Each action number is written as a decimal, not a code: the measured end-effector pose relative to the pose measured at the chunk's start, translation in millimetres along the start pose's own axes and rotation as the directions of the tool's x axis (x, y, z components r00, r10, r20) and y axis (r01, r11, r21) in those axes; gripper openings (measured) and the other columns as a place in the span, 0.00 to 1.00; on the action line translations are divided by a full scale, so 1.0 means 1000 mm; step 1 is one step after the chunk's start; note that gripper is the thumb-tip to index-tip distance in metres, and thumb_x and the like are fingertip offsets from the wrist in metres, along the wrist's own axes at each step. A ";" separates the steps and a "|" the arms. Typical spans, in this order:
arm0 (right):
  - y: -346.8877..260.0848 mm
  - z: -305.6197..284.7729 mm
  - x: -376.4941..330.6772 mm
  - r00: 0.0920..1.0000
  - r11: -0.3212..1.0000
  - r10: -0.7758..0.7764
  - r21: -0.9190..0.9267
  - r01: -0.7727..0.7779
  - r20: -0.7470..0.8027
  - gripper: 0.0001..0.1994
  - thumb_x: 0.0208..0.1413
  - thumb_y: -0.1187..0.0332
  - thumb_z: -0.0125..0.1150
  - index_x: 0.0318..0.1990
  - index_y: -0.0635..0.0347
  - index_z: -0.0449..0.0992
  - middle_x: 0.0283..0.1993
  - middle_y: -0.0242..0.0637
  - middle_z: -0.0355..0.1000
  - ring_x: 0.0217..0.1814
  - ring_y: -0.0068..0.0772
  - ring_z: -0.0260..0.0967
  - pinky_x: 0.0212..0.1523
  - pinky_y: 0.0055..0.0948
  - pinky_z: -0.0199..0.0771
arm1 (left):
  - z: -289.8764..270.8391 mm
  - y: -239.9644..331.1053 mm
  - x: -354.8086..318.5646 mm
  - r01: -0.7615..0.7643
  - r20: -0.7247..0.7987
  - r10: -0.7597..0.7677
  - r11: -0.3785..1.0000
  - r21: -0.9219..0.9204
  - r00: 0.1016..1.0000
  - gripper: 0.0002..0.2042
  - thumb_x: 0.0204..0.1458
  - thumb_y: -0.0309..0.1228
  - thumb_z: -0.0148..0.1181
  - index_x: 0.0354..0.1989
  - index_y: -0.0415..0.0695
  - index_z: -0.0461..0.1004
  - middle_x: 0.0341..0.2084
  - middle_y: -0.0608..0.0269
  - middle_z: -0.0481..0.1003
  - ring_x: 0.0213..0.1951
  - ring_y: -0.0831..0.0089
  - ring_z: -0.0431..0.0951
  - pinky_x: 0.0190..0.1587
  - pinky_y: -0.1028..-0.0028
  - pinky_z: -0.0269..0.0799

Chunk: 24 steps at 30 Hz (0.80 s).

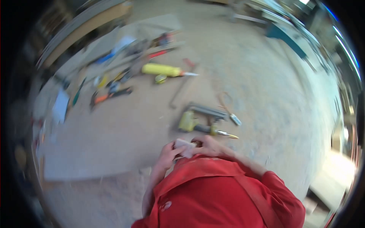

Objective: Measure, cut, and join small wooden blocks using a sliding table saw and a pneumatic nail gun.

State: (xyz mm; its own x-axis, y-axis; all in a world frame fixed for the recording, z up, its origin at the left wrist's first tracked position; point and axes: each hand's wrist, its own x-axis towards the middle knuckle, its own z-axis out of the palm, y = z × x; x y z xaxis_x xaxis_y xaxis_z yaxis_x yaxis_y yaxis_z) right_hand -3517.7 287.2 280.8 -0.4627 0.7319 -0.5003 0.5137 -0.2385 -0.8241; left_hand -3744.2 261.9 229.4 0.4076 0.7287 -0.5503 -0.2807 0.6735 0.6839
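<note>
Both my hands are held close to my chest over a red work garment. My left hand [167, 152] and my right hand [208, 146] together grip a small pale flat object [183, 146], fingers curled around its ends. The picture is motion-blurred, so what the object is I cannot tell. Just beyond my hands, a yellow and grey nail gun [201, 119] lies on the dusty floor.
A flat board [110, 125] on the floor carries scattered tools: a yellow caulk tube [161, 69], orange-handled pliers [108, 95], a tape measure [160, 78], screwdrivers. Long planks [83, 26] lie at the upper left, a teal machine [287, 36] at the upper right.
</note>
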 end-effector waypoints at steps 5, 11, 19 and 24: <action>0.040 -0.015 -0.025 0.984 0.987 -0.123 0.084 0.134 -0.132 0.29 0.52 0.45 0.65 0.43 0.70 0.76 0.32 0.45 0.76 0.33 0.34 0.73 0.34 0.37 0.72 | 0.023 -0.033 0.012 0.100 0.097 -0.081 0.972 -0.212 0.992 0.22 0.59 0.36 0.58 0.59 0.41 0.67 0.46 0.60 0.75 0.45 0.70 0.77 0.48 0.69 0.76; 0.100 -0.046 -0.097 0.967 0.937 -0.129 0.292 0.191 -0.218 0.30 0.54 0.44 0.63 0.43 0.71 0.76 0.33 0.46 0.75 0.35 0.34 0.71 0.37 0.36 0.71 | 0.118 -0.038 0.038 0.189 0.216 -0.164 0.977 -0.101 0.963 0.34 0.57 0.35 0.63 0.69 0.39 0.54 0.55 0.57 0.70 0.54 0.68 0.72 0.54 0.67 0.72; 0.217 -0.121 -0.191 0.942 0.897 -0.146 0.360 0.256 -0.304 0.26 0.60 0.48 0.60 0.45 0.69 0.75 0.35 0.40 0.75 0.37 0.29 0.70 0.39 0.33 0.70 | 0.259 -0.085 0.101 0.186 0.279 -0.298 0.912 0.365 0.913 0.48 0.49 0.27 0.71 0.72 0.35 0.41 0.63 0.53 0.62 0.62 0.67 0.65 0.60 0.67 0.65; 0.257 -0.154 -0.251 0.899 0.861 -0.009 0.454 0.229 -0.437 0.22 0.62 0.55 0.56 0.45 0.71 0.75 0.34 0.40 0.76 0.36 0.32 0.72 0.39 0.34 0.73 | 0.345 -0.100 0.144 0.066 0.368 -0.349 0.797 0.601 0.862 0.47 0.48 0.27 0.71 0.71 0.33 0.43 0.61 0.51 0.64 0.60 0.66 0.68 0.60 0.70 0.66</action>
State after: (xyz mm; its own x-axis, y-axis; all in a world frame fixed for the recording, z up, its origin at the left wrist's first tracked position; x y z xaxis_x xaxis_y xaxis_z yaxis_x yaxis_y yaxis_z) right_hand -3157.7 140.8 235.2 -0.1044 0.9394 -0.3266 0.0084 -0.3276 -0.9448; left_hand -3358.1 256.3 247.0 0.7691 0.3471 -0.5366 0.3253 0.5102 0.7962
